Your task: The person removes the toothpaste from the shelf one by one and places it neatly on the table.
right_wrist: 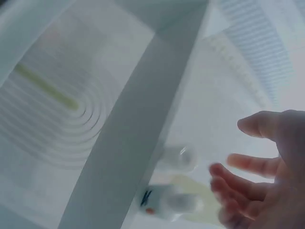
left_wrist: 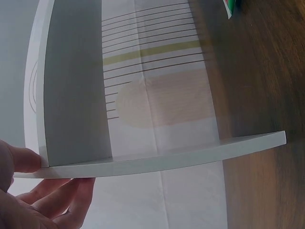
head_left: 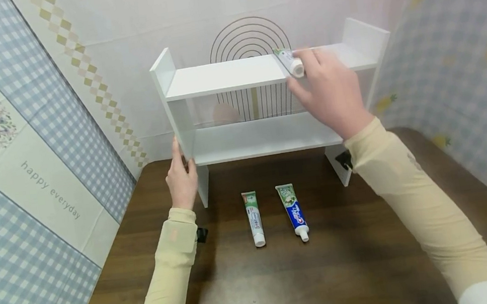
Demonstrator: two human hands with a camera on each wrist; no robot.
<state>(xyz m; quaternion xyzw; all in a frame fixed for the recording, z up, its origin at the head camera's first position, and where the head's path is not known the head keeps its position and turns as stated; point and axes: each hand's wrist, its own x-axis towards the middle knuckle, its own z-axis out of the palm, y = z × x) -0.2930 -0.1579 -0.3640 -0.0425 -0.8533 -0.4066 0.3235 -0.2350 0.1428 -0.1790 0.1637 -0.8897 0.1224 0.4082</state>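
My left hand (head_left: 182, 179) grips the left side panel of a white two-tier shelf (head_left: 225, 75). In the left wrist view its thumb (left_wrist: 26, 160) lies on one side of the panel, with the fingers round the other. My right hand (head_left: 331, 88) is at the top tier, fingers apart, beside a toothpaste tube (head_left: 289, 61) lying with its cap toward me. The right wrist view, somewhat blurred, has two tubes with white caps, one tube (right_wrist: 159, 200) and another tube (right_wrist: 177, 158), side by side on that tier. A gap separates them from the fingers.
Two more toothpaste tubes lie on the brown table (head_left: 260, 292) before the shelf: a green and white tube (head_left: 254, 219) and a green and blue tube (head_left: 293, 212). Patterned cloth hangs behind and on both sides. The lower tier (head_left: 264, 136) spans between the side panels.
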